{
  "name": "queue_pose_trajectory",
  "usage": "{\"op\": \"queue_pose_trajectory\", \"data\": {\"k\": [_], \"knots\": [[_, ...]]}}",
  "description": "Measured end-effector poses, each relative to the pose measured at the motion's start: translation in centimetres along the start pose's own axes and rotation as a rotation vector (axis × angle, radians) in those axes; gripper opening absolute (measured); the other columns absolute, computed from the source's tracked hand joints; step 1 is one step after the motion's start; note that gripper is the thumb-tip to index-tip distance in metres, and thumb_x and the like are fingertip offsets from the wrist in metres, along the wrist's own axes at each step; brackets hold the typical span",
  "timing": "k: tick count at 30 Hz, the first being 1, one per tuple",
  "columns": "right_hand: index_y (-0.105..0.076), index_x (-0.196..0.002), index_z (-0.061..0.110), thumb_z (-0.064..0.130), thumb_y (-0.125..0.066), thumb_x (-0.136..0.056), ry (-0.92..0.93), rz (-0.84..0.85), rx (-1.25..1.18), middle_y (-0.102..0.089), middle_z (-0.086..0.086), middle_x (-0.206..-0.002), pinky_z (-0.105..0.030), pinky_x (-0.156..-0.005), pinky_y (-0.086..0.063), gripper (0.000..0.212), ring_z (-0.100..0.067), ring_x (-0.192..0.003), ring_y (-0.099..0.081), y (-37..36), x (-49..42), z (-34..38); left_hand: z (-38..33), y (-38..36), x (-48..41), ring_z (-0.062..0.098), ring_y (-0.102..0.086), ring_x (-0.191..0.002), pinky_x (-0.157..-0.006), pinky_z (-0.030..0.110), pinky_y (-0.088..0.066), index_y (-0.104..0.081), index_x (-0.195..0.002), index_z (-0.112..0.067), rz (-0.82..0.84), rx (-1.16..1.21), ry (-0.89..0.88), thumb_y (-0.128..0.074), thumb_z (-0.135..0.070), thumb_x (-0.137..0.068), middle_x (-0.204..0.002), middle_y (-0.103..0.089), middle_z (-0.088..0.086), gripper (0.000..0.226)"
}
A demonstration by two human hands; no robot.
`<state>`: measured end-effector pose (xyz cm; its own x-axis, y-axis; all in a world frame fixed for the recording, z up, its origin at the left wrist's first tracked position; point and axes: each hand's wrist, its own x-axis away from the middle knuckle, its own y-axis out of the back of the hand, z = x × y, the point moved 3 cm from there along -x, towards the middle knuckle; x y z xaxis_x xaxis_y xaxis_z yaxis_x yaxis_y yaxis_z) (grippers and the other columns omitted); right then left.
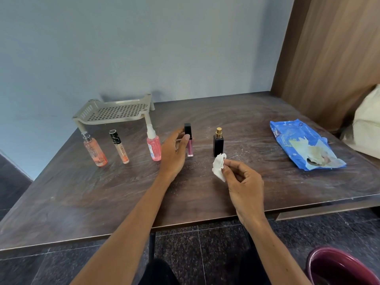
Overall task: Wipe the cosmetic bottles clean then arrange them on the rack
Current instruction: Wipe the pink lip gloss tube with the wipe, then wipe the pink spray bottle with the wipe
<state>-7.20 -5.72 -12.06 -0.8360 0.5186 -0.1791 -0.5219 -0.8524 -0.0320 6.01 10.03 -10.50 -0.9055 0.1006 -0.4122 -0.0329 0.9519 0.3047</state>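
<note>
Head cam. My L fingers [178, 134] + thumb are clamped on the lip-gloss tube [189, 148]. Tube stands upright mid-counter [102, 198], btwn pink spray bottle [153, 147] and black perfume bottle [218, 144]. My R fingers [231, 164] pinch a crumpled white wipe [218, 167], just in front of the black one. Rack [115, 112] at far-left corner, w/ orange bottle [94, 151] and concealer tube [120, 150] before it. Blue wipes pack [304, 145] nr right edge.
</note>
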Motion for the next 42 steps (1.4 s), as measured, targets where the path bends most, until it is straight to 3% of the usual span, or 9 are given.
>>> {"op": "queue_pose_trajectory", "data": {"k": [8,14,20,23,26,31,34,37,42], "knots": [[-0.074,-0.101,0.021,0.011,-0.068,-0.089,0.016,0.003,0.01,-0.074,0.012,-0.092,-0.016,-0.076,-0.053,0.017,0.0,-0.087,-0.069,0.0,0.0,0.1,0.3,-0.1,0.0,0.012,-0.063,-0.115,-0.103,0.036,-0.052,-0.059,-0.132,-0.013,0.04,-0.05,0.037,-0.049,-0.035,-0.105,-0.123,-0.069,0.001,0.036],[-0.073,-0.102,0.021,0.011,-0.068,-0.089,0.024,0.002,0.009,-0.074,0.011,-0.093,-0.015,-0.076,-0.054,0.017,0.0,-0.087,-0.069,0.0,0.1,0.1,-1.6,0.9,1.8,0.004,-0.053,-0.128,-0.097,0.008,-0.039,-0.049,-0.145,-0.015,0.01,-0.072,0.088,-0.044,-0.04,-0.106,-0.142,-0.058,-0.003,0.046],[-0.073,-0.1,0.023,0.012,-0.068,-0.09,0.035,0.002,0.025,-0.074,0.012,-0.09,-0.014,-0.074,-0.053,0.016,0.001,-0.085,-0.069,0.0,0.1,0.0,-4.1,3.8,8.2,-0.003,-0.067,-0.096,-0.08,0.012,-0.053,-0.068,-0.112,-0.02,-0.475,0.055,-0.011,-0.057,-0.026,-0.102,-0.105,-0.071,-0.013,0.016],[-0.073,-0.102,0.021,0.012,-0.068,-0.089,0.038,0.004,0.033,-0.073,0.014,-0.09,-0.012,-0.073,-0.052,0.017,0.001,-0.085,-0.069,-0.1,0.1,0.2,-3.2,6.2,7.4,0.002,-0.063,-0.104,-0.084,0.021,-0.054,-0.064,-0.118,-0.011,-0.62,-0.082,-0.042,-0.062,-0.02,-0.1,-0.111,-0.068,-0.004,0.02],[-0.073,-0.102,0.022,0.011,-0.067,-0.09,0.045,0.006,0.041,-0.073,0.014,-0.091,-0.013,-0.075,-0.053,0.017,0.001,-0.085,-0.069,-0.1,0.2,0.3,-1.7,7.6,4.9,0.01,-0.06,-0.117,-0.094,0.04,-0.057,-0.057,-0.13,-0.012,-0.549,-0.125,-0.018,-0.063,-0.03,-0.099,-0.129,-0.062,0.0,0.036],[-0.072,-0.099,0.026,0.011,-0.067,-0.09,0.053,0.009,0.057,-0.074,0.012,-0.093,-0.017,-0.078,-0.054,0.019,0.0,-0.087,-0.069,0.0,0.3,0.2,-0.6,7.9,1.5,0.015,-0.057,-0.127,-0.106,0.042,-0.05,-0.049,-0.144,-0.009,-0.428,-0.165,-0.023,-0.058,-0.034,-0.101,-0.14,-0.059,0.007,0.05],[-0.072,-0.099,0.027,0.011,-0.067,-0.089,0.059,0.011,0.07,-0.073,0.014,-0.091,-0.016,-0.077,-0.054,0.019,0.001,-0.086,-0.069,0.0,0.3,0.3,-0.8,7.6,0.1,0.021,-0.067,-0.104,-0.094,0.03,-0.054,-0.05,-0.145,-0.013,-0.332,-0.232,-0.073,-0.054,-0.033,-0.104,-0.117,-0.07,0.012,0.046],[-0.072,-0.099,0.027,0.01,-0.067,-0.089,0.055,0.014,0.073,-0.073,0.015,-0.091,-0.015,-0.077,-0.054,0.02,0.001,-0.085,-0.069,-0.1,0.4,0.4,-1.1,7.4,-0.7,0.005,-0.06,-0.072,-0.071,0.006,-0.047,-0.059,-0.136,-0.013,-0.303,-0.308,-0.101,-0.053,-0.027,-0.104,-0.09,-0.068,-0.005,0.036],[-0.071,-0.099,0.025,0.009,-0.066,-0.09,0.051,0.014,0.07,-0.073,0.013,-0.091,-0.014,-0.076,-0.054,0.019,0.002,-0.085,-0.069,-0.2,0.4,0.6,-0.3,7.7,-1.3,0.005,-0.064,-0.074,-0.065,0.014,-0.046,-0.07,-0.108,-0.009,-0.322,-0.264,-0.121,-0.059,-0.026,-0.101,-0.087,-0.073,-0.001,0.022]]}}
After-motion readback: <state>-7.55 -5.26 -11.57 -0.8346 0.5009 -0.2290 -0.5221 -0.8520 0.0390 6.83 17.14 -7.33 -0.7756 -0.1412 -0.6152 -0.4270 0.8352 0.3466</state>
